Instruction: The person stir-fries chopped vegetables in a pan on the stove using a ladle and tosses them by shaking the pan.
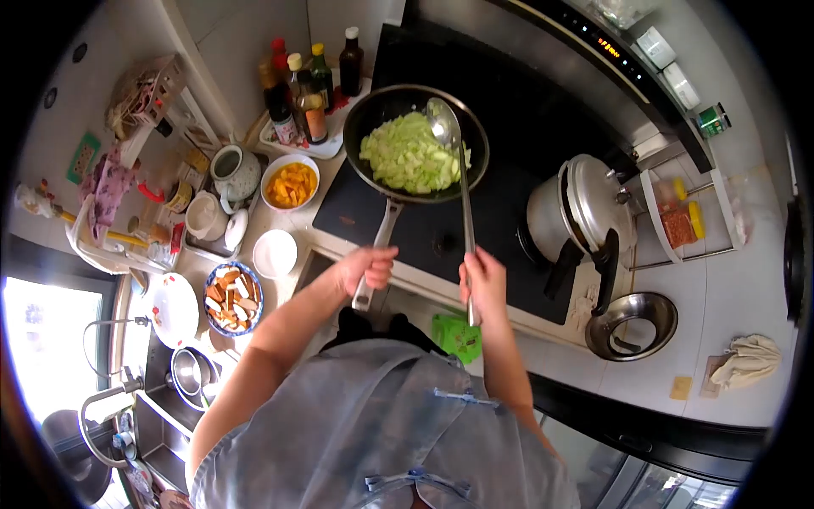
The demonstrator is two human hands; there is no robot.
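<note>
A dark frying pan (pixel 346 134) sits on the black cooktop, holding chopped pale-green vegetable pieces (pixel 407 154). Its metal handle (pixel 387 226) points toward my body, and my left hand (pixel 366 270) is closed around it. In my right hand (pixel 484 284) is the long handle of a metal ladle (pixel 465 195). The ladle's rounded head rests at the upper right of the pan, among or just over the green pieces. The exact contact there cannot be made out.
Left of the pan are a bowl of orange-yellow pieces (pixel 291 184), sauce bottles (pixel 314 110), a white bowl (pixel 275 254) and a plate of brown-and-white slices (pixel 233 299). A pressure cooker (pixel 555 208) and a steel basin (pixel 670 321) stand to the right.
</note>
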